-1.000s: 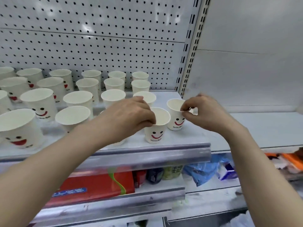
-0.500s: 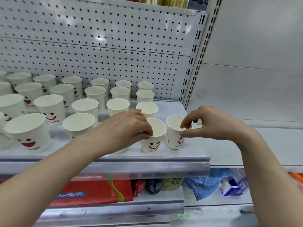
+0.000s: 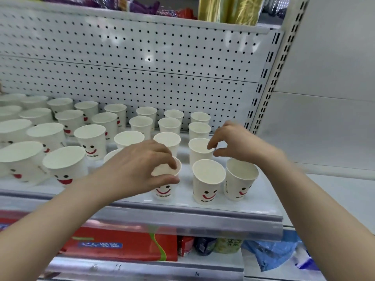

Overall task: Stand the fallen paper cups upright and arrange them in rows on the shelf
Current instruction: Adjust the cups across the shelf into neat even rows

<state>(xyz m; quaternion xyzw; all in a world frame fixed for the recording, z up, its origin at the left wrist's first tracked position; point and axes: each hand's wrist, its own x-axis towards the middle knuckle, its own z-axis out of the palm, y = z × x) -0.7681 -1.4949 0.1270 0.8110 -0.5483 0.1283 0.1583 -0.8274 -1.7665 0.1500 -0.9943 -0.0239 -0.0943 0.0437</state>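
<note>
White paper cups with red smiley faces stand upright in rows on the white shelf [image 3: 265, 197]. My left hand [image 3: 142, 171] grips the rim of a front-row cup [image 3: 164, 190] from above, fingers curled round it. To its right stand two more front-row cups, one [image 3: 208, 180] beside it and one [image 3: 241, 179] at the row's end. My right hand [image 3: 235, 145] reaches over them and pinches the right rim of a cup [image 3: 197, 152] in the row behind, between index finger and thumb. No cup in view lies on its side.
A pegboard back wall [image 3: 142, 74] rises behind the cups, with an upright post [image 3: 269, 82] at the right. The shelf above carries packets [image 3: 229, 9]. Below the metal front rail [image 3: 182, 220] lie a red package [image 3: 121, 246] and blue bags [image 3: 272, 254].
Both hands let go of the two front cups they held. My left hand shifted left to another front cup. My right hand moved back to a cup in the row behind. The view tilted up.
</note>
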